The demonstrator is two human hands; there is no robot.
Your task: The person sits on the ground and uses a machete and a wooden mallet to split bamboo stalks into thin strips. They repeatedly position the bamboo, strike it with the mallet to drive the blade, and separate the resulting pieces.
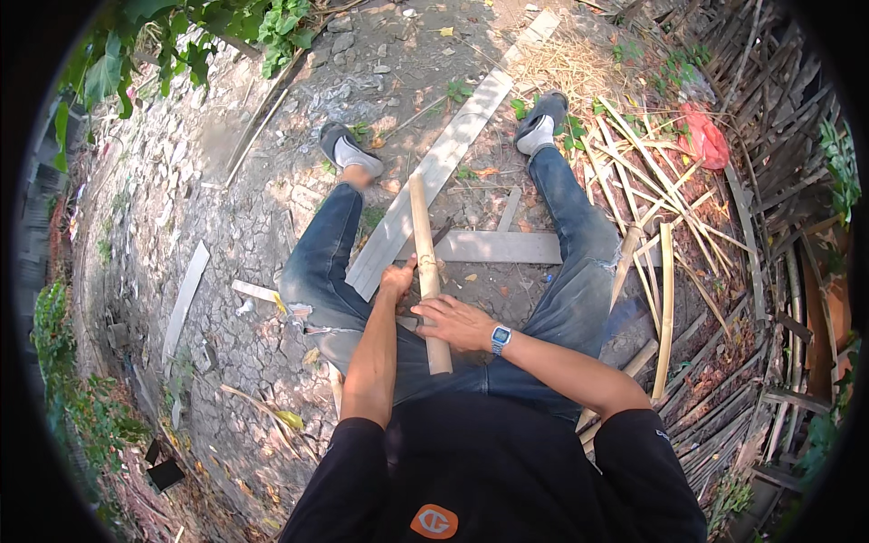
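Observation:
A pale bamboo piece lies lengthwise between my thighs, its near end over my lap and its far end pointing away. My right hand, with a watch on the wrist, is closed over its near half from the right. On its left side my left hand is closed, its fingers against the bamboo. A dark-bladed knife seems to be in that hand; a bit of blade shows past the bamboo's right edge, while the handle is mostly hidden.
A long grey board lies slantwise between my feet, with a shorter board across the ground. Split bamboo strips are heaped at right, near a red plastic bag. Stacked sticks line the right side; leafy plants hang at upper left.

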